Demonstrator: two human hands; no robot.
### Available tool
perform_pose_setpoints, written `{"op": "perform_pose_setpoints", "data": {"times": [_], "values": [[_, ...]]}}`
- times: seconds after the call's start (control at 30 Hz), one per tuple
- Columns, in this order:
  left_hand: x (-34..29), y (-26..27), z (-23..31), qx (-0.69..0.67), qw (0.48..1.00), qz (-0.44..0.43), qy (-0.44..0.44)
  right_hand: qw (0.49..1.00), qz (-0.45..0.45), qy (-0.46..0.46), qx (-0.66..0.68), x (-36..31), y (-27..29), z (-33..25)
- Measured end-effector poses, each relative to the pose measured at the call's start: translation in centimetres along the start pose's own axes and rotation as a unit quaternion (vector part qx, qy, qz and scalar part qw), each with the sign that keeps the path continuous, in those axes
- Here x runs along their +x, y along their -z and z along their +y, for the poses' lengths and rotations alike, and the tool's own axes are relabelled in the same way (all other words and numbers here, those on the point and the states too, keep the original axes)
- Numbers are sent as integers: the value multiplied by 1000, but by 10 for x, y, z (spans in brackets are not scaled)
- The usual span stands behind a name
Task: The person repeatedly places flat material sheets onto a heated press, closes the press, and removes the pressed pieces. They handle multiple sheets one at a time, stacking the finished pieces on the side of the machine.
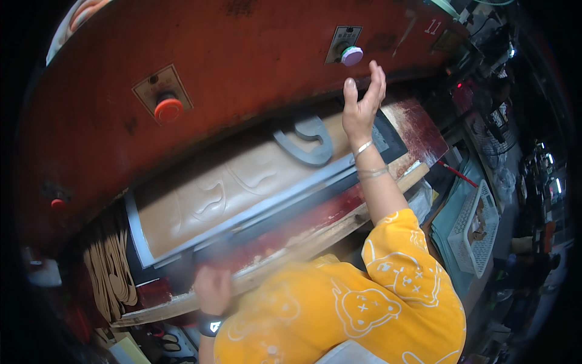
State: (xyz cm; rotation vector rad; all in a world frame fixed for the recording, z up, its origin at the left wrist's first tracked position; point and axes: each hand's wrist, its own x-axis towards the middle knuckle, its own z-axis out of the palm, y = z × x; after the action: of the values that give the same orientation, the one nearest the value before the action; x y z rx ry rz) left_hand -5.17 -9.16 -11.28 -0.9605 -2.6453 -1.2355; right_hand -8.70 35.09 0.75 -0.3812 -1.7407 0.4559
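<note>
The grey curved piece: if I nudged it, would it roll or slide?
The grey curved piece probably wouldn't roll, since it lies flat. It might slide easily, as the tan sheet beneath looks glossy. Its thick band suggests it would likely hold its shape.

A short number in white digits (432,26) stands on the red machine front (242,60), between one and two o'clock. Just past twelve, a label plate (341,36) behind the purple button (351,56) bears small print, too fine to read. At ten, a bordered plate (177,85) frames a red button (168,110); its lettering is illegible. Toward seven, a watch (212,327) shows a white mark, not clearly readable.
</note>
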Motion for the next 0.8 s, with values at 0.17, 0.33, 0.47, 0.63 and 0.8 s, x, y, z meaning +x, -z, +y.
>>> {"op": "perform_pose_setpoints", "data": {"times": [0.17,0.33,0.47,0.63,0.8], "values": [[-12,-8,-4,10,999,51,1,996,71,7,-49,29,-25,-28],[-20,-13,-5,48,995,84,7,995,40,24,88,-16,30,-10],[-25,-16,-1,29,993,106,37,996,-39,-12,75,-80,96,-7],[-23,-21,5,73,994,64,58,792,-610,-28,-3,-164,138,-4],[-20,-24,1,105,992,20,67,849,-526,54,-28,-191,144,-6]]}}
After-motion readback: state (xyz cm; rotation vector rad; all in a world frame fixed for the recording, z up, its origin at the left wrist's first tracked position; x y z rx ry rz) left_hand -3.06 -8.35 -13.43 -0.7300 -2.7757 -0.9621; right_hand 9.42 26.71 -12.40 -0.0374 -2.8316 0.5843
